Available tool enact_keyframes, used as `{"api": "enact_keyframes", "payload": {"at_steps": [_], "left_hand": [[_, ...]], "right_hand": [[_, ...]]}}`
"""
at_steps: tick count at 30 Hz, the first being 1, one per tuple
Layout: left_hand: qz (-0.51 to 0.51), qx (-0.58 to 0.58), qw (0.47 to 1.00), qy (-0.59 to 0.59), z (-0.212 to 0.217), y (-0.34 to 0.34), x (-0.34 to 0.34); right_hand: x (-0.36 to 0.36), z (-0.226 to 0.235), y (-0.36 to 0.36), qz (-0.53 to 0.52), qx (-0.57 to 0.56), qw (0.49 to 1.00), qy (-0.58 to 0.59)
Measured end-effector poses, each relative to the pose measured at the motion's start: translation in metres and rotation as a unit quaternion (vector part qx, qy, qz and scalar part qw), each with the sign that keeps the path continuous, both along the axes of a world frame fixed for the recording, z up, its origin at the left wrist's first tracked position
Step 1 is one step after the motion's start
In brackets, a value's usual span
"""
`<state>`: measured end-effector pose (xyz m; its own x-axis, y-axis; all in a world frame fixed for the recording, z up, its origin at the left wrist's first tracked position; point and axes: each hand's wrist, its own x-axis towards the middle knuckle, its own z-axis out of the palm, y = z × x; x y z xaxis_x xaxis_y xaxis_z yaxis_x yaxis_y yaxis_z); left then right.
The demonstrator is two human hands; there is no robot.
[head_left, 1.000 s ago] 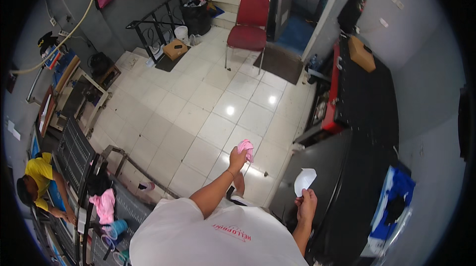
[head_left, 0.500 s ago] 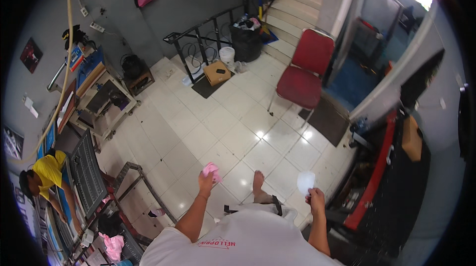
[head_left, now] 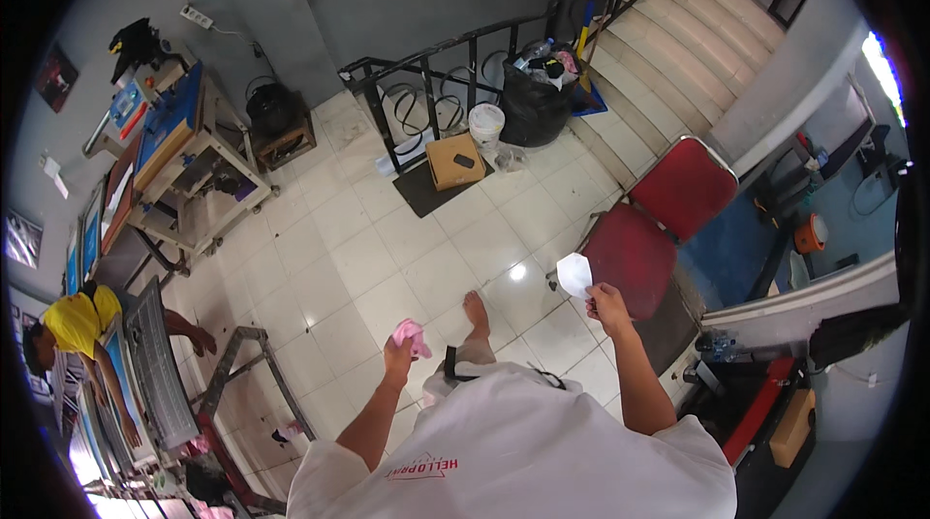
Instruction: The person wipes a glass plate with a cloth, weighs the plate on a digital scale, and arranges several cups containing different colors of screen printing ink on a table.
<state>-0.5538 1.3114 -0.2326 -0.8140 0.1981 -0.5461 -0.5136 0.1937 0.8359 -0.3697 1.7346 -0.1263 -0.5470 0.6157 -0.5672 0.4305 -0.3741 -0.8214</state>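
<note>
Cloth point(head_left: 411, 336), pink and crumpled, is bunched in the person's left hand point(head_left: 397, 360), the fingers curled around it, above a pale tiled floor point(head_left: 387, 311). The right hand point(head_left: 607, 307) pinches a thin white sheet point(head_left: 573, 275) by its lower edge, raised near the seat of a red chair point(head_left: 635, 256). Farther ahead, an open cardboard-brown box point(head_left: 453, 164) sits on a dark mat point(head_left: 415, 195), beside a white bucket point(head_left: 486, 122) and a full black bag point(head_left: 536, 114). At far left, a co-worker in yellow point(head_left: 83, 322) leans over a bench.
</note>
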Motion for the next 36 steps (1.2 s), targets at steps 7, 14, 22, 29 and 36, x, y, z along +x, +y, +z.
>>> {"api": "enact_keyframes", "payload": {"at_steps": [7,14,22,29,36], "left_hand": [[-0.188,-0.024,0.978,0.081,0.017,0.204,-0.192],[-0.082,0.021,0.990,0.111,0.043,0.287,-0.277],[0.050,-0.026,0.993,0.099,0.056,0.311,-0.280],[0.080,-0.180,0.980,0.001,0.056,0.408,-0.310],[-0.004,-0.081,0.995,0.054,0.056,0.509,-0.393]], "right_hand": [[-0.126,0.004,0.146,0.023,0.026,0.999,0.001],[-0.336,-0.048,0.389,0.047,0.109,0.992,-0.033],[-0.589,-0.154,0.598,-0.176,-0.059,0.983,0.007],[-0.723,-0.200,0.613,-0.200,-0.044,0.977,0.067],[-0.680,-0.182,0.458,0.245,-0.007,0.969,0.023]]}}
